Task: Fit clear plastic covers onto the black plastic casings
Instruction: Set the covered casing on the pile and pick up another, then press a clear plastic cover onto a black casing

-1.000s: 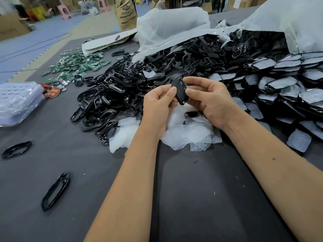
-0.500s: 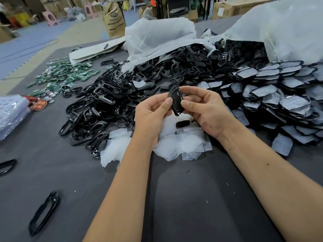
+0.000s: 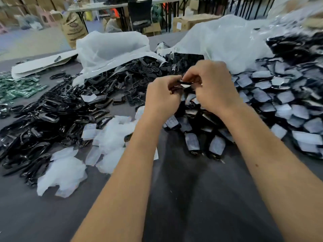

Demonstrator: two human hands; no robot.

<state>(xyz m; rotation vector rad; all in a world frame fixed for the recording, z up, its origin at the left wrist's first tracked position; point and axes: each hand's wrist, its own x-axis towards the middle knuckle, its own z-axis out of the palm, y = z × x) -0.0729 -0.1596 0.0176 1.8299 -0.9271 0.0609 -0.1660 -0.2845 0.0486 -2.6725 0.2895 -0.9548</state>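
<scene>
Both hands were raised over the finished pile, likely for a drop. Left hand and right hand each pinched 1 black casing between them, fingers curled tight. Cover seating: too blurred to tell. Loose clear covers lay left, within reach.

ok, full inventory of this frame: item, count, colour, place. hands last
bare black casings: large heap, glossy black, table left
covered casings: large heap, black with clear film, table right
loose clear covers: scattered pile, translucent white, centre-left by the forearm
circuit boards: small pile, green, far left
plastic bags: two, clear-white, behind the heaps
table: one, dark grey
held casing: one, black, between both hands
left hand: pinches held casing
right hand: pinches held casing
</scene>
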